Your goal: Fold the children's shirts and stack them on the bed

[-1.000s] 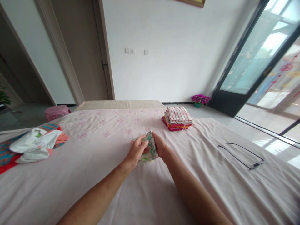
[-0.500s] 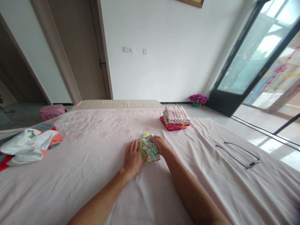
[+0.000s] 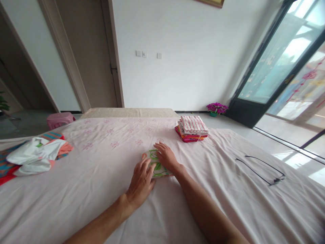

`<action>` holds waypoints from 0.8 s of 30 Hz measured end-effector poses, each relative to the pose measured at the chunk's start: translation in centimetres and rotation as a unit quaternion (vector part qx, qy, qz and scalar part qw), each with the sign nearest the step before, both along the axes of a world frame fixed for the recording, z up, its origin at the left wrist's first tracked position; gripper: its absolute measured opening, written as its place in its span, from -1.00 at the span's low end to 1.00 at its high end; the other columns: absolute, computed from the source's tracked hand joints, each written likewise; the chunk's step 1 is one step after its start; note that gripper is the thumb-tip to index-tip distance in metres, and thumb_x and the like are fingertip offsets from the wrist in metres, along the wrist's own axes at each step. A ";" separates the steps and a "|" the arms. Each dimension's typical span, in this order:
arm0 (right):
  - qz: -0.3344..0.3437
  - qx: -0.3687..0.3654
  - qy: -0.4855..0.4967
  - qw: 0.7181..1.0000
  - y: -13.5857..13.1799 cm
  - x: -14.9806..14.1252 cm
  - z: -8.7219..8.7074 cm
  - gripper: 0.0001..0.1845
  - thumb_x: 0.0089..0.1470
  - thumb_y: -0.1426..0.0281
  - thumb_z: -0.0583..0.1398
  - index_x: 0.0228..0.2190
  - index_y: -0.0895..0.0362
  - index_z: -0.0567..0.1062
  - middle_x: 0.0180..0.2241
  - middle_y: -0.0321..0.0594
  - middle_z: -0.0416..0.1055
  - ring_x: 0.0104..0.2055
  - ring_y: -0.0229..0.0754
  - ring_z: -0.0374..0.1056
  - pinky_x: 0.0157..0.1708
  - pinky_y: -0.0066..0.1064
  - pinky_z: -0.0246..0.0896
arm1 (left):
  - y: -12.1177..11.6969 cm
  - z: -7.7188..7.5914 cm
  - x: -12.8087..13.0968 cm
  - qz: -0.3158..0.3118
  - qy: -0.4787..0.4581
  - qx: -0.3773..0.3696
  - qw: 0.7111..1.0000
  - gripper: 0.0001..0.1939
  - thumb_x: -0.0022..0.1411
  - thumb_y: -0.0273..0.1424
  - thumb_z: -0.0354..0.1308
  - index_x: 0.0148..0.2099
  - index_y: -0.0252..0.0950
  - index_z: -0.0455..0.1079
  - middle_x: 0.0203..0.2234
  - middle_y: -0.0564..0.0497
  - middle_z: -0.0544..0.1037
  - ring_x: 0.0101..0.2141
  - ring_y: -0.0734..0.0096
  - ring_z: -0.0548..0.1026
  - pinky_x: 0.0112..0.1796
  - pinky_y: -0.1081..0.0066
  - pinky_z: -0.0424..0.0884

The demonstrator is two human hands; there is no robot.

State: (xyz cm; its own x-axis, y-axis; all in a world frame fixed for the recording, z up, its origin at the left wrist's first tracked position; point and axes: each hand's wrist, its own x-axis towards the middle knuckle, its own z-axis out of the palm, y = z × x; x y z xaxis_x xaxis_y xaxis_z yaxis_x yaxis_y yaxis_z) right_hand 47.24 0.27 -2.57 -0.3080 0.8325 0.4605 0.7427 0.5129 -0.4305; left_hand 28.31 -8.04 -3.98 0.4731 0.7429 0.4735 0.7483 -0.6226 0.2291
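Observation:
A small folded cloth [image 3: 157, 166] with a green and orange print on white lies flat on the pale pink bedsheet [image 3: 96, 189]. My left hand [image 3: 141, 178] rests at its left edge, fingers apart and tips on the fabric. Across the cloth's right part lies my right hand [image 3: 167, 157], palm down with fingers stretched out, hiding that side. Beyond the right hand sits a stack of folded cloths [image 3: 192, 128], red and orange below and red-striped white on top.
A crumpled heap of clothes [image 3: 38, 156] lies at the left. Black-framed glasses [image 3: 275, 179] rest on the sheet at the right. Past the bed stand a pink stool [image 3: 61, 119] and a pot of purple flowers [image 3: 217, 108].
My right hand has moved from gripping the cloth's right edge to lying flat over it. My left hand has drawn slightly back toward the left edge. The cloth's yellow bit no longer shows.

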 end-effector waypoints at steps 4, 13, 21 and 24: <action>-0.043 -0.039 -0.094 0.994 -0.1 0.1 0.3 -0.55 0.23 0.29 0.14 0.13 0.08 0.41 0.13 -0.07 0.39 0.27 -0.02 0.13 0.25 -0.11 -0.10 | -0.7 1.1 -0.8 -0.021 0.026 -0.045 0.998 -0.64 0.21 -0.61 0.04 0.00 -0.21 0.40 -0.12 -0.07 0.48 -0.07 0.20 0.40 -0.01 0.18 0.37; -0.169 -0.133 -0.168 0.962 -1.2 0.7 2.0 -0.64 0.33 0.26 -0.01 -0.24 0.08 0.55 -0.27 -0.12 0.55 -0.20 -0.13 0.39 -0.24 -0.37 0.03 | 2.9 2.6 -4.1 0.014 0.000 -0.019 1.000 -0.67 0.13 -0.70 -0.05 -0.24 -0.22 0.41 -0.25 -0.05 0.51 -0.17 0.21 0.42 -0.10 0.22 0.35; -0.184 -0.100 -0.112 0.971 -1.3 0.4 2.7 -0.64 0.32 0.30 -0.03 -0.16 0.07 0.54 -0.15 -0.15 0.52 -0.10 -0.14 0.36 -0.22 -0.40 0.05 | 4.1 1.2 -7.1 0.153 -0.220 -0.183 0.946 -0.79 0.27 -0.41 -0.02 -0.07 -0.25 0.34 -0.23 -0.05 0.53 -0.22 0.29 0.53 -0.16 0.33 0.40; -0.173 -0.109 -0.104 0.973 -1.2 -0.5 2.4 -0.60 0.34 0.26 -0.05 -0.01 0.09 0.48 -0.08 -0.11 0.50 -0.04 -0.12 0.34 -0.13 -0.39 0.07 | 4.4 1.5 -6.9 0.168 -0.198 -0.225 0.939 -0.59 0.30 -0.14 -0.01 0.06 -0.30 0.28 -0.23 -0.10 0.55 -0.27 0.25 0.55 -0.21 0.32 0.40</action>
